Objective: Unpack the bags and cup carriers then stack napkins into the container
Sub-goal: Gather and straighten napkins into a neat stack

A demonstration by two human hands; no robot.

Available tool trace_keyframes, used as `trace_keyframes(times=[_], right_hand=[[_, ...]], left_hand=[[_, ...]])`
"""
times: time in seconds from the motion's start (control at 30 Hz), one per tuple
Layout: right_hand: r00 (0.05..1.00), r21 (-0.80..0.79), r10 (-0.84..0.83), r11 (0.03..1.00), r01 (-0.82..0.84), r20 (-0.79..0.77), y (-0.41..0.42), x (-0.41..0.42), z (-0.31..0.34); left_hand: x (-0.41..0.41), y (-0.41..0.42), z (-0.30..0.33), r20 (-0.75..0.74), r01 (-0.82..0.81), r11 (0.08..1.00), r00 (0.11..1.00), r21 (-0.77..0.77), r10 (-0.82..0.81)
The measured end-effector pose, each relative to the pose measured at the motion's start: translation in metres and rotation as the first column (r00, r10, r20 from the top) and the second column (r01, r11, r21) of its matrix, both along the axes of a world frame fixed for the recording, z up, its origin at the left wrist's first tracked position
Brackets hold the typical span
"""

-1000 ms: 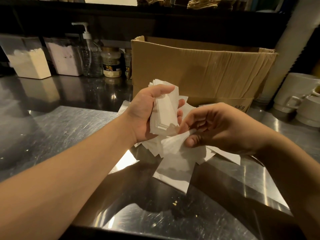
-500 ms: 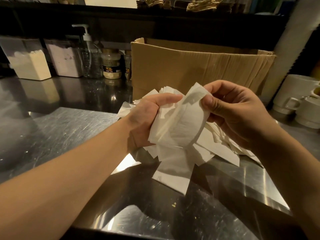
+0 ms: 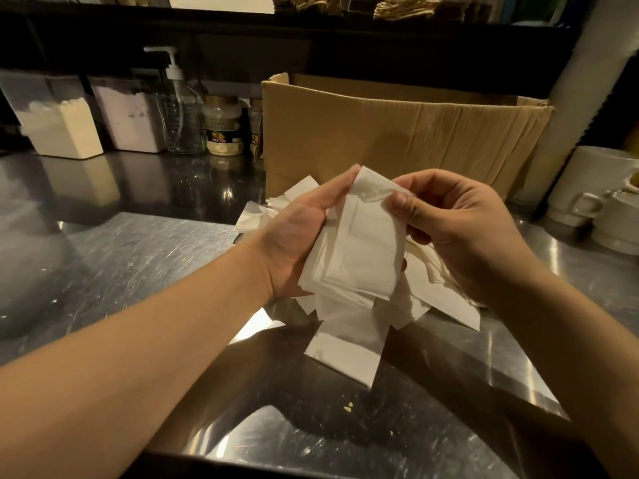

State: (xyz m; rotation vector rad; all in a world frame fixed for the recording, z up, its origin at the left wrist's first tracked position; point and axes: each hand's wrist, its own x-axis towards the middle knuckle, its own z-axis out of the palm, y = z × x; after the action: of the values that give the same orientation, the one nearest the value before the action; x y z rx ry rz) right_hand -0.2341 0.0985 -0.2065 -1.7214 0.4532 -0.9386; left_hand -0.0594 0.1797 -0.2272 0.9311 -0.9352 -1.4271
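Steel counter [image 3: 145, 257]: left hand [image 3: 297, 233] and right hand [image 3: 460, 226] grip napkin stack [image 3: 363, 250], hiding loose napkins.

Café kitchen, steel counter [image 3: 138, 257], stacked mugs [image 3: 587, 188]

scratched steel counter [image 3: 131, 257], dark shelf [image 3: 311, 32] behind, dim warm light.

Both bare forearms reach in from the lower corners and meet at the frame's centre. The left hand [image 3: 297, 233] is turned palm toward the right, thumb stretched along the top and fingers wrapped behind what it grips. The right hand [image 3: 460, 229] faces it, fingers curled, thumb tip pressing at centre frame.
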Motion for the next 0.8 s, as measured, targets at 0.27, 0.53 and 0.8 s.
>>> trace_keyframes(times=[0.27, 0.53, 0.8], right_hand=[[0.995, -0.045, -0.096, 0.994, 0.096, 0.005, -0.001, 0.002, -0.003], [0.957, 0.172, 0.272, 0.943, -0.287, 0.106, -0.005, -0.012, 0.01], [0.994, 0.201, 0.105, 0.975, -0.098, -0.029, 0.0, 0.001, -0.002]], left_hand=[[0.002, 0.0, 0.001, 0.026, -0.004, 1.0, 1.0, -0.028, 0.004], [0.004, 0.0, 0.001, -0.112, -0.036, 0.998, 0.993, 0.049, 0.041], [0.004, -0.001, 0.0, -0.035, -0.055, 0.998, 0.998, 0.028, 0.056]])
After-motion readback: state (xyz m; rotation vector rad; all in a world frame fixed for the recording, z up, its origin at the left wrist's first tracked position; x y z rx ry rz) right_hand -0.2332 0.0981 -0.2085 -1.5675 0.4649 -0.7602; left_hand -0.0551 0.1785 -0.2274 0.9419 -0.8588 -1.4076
